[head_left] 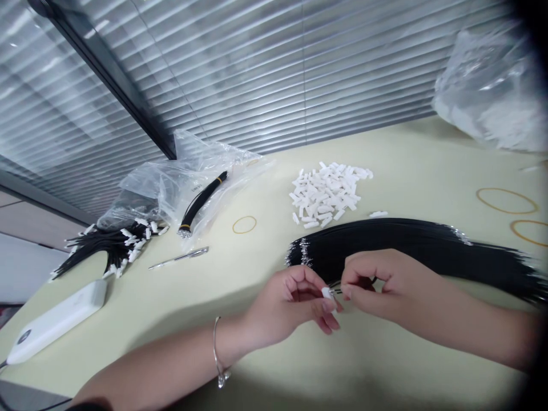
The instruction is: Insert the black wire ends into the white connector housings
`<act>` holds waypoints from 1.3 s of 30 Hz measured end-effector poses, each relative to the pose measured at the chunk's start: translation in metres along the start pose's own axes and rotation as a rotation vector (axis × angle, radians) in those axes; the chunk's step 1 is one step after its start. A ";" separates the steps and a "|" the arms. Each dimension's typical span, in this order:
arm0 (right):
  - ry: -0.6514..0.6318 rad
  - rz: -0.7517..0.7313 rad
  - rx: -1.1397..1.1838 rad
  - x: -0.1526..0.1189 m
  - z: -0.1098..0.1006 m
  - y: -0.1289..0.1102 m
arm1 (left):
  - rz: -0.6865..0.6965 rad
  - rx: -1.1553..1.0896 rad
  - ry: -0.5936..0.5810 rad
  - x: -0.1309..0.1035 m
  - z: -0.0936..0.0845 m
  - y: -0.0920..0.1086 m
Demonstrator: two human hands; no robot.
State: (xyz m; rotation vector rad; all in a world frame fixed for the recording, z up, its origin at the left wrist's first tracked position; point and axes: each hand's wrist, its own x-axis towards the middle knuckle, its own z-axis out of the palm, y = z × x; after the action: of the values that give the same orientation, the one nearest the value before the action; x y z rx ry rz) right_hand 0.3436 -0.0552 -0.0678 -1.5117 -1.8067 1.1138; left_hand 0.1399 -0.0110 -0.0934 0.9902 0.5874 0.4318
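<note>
One connector (327, 293) — left hand (295, 305); right hand (381, 282) — wires (337, 290); bundle edge (466, 274) near.

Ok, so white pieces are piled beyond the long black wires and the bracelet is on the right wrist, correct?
The bracelet is on the left wrist, as the head view shows; white pieces are piled beyond the long black wires.

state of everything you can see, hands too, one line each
Left hand, closed on white connector
Right hand, closed on thin black wires
White connector, at wire ends, seating unclear
Small wire bundle, banded near both ends
Large wire bundle, lying on table
White pieces, loosely heaped
Blinds, lowered
White device, corded, power unclear
</note>
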 end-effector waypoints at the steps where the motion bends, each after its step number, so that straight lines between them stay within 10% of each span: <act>1: 0.002 -0.006 -0.002 0.000 0.000 -0.001 | -0.004 0.004 -0.002 0.000 0.000 0.000; 39: 0.009 -0.033 -0.052 -0.001 0.003 -0.002 | -0.041 0.081 0.093 -0.002 0.007 0.004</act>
State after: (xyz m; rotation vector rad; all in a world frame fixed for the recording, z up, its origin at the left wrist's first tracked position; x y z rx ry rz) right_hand 0.3402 -0.0568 -0.0678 -1.5087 -1.8606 1.0504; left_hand 0.1426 -0.0152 -0.0867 1.0371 0.7124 0.4225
